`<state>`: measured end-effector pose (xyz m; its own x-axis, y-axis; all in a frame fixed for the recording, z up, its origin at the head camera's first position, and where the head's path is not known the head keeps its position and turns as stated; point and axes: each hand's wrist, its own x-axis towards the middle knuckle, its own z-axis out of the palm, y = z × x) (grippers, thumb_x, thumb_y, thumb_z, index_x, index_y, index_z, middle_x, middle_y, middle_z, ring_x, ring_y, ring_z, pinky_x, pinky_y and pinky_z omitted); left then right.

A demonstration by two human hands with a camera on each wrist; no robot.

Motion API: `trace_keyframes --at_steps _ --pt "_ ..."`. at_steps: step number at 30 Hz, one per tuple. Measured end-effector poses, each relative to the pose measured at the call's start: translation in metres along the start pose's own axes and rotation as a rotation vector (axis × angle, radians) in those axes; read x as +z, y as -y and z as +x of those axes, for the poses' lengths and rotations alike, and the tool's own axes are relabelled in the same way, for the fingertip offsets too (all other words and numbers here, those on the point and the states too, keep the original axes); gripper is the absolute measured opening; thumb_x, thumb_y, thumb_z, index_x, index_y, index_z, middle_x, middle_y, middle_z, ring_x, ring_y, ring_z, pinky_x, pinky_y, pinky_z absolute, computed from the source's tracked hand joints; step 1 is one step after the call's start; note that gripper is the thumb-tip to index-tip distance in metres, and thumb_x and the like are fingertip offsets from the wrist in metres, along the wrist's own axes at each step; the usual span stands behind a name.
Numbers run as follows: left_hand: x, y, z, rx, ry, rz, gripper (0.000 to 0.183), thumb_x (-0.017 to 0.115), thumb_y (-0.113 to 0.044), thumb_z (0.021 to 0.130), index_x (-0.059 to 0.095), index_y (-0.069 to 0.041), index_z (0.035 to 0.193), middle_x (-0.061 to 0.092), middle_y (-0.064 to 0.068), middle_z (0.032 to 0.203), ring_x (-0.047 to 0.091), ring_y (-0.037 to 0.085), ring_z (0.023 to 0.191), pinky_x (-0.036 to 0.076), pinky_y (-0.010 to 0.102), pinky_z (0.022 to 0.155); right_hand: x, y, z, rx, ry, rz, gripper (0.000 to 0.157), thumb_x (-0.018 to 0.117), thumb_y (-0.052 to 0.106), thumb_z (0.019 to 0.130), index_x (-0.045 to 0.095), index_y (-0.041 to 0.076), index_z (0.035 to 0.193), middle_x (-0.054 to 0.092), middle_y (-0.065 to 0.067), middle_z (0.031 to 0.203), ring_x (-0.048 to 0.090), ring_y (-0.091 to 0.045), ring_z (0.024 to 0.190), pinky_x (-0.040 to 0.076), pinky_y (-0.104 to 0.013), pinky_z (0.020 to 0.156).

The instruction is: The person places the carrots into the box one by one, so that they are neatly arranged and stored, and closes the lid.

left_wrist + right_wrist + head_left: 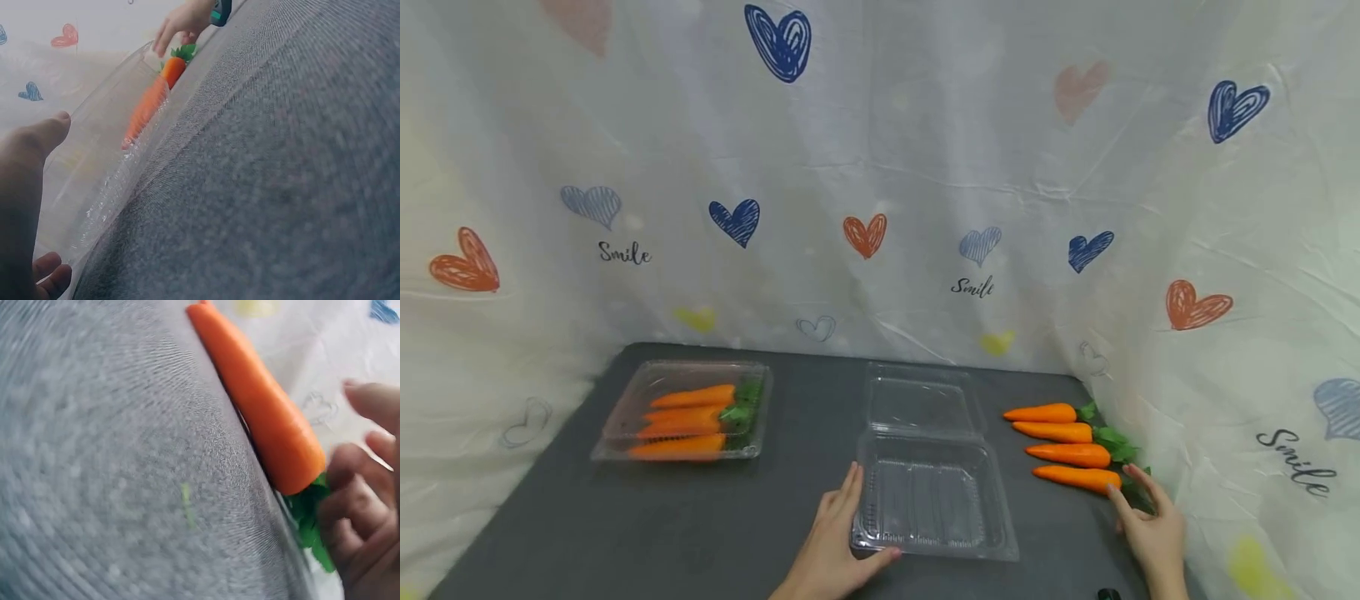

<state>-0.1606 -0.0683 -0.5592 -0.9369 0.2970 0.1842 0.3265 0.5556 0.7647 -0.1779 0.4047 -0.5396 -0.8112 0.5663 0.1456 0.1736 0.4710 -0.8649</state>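
Observation:
An empty clear plastic clamshell box [927, 492] lies unfolded on the table, its lid [920, 400] laid back behind it. My left hand [835, 533] is at the box's near left corner, fingers stretched along the left side and thumb by the front rim. To the right, several orange carrots with green leaves lie in a row. Over the leafy end of the nearest carrot [1075, 478] is my right hand [1153, 529], thumb and fingers spread apart. The right wrist view shows its fingers [359, 506] beside the green leaves [309, 519] of that carrot [265, 406].
A closed clear box [617, 433] with several carrots inside stands at the left of the dark grey table [700, 533]. A white curtain [880, 175] printed with hearts hangs behind and along the right side. Some small black object [1108, 594] shows at the front edge.

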Motion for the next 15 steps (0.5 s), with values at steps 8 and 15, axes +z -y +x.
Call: trace_keyframes --at_steps 8,15 --pt "0.000 0.000 -0.002 0.014 -0.009 0.021 0.125 0.078 -0.071 0.084 0.018 -0.002 0.169 0.019 0.017 0.176 0.045 0.028 0.132 0.057 0.054 0.093 0.006 -0.018 -0.001 -0.063 0.048 -0.017 0.055 0.081 0.014 0.096 0.059 0.003 0.145 0.056 0.021 0.117 0.061 -0.013 0.048 0.051 -0.025 0.049" --pt "0.000 -0.003 -0.004 0.008 -0.021 0.030 0.125 0.077 -0.073 0.084 0.019 -0.004 0.170 0.019 0.014 0.176 0.044 0.025 0.133 0.056 0.054 0.097 0.003 -0.022 0.002 -0.238 0.098 -0.210 0.055 0.080 0.006 0.095 0.058 -0.003 0.144 0.050 -0.026 0.137 0.060 -0.005 0.051 0.050 -0.021 0.048"
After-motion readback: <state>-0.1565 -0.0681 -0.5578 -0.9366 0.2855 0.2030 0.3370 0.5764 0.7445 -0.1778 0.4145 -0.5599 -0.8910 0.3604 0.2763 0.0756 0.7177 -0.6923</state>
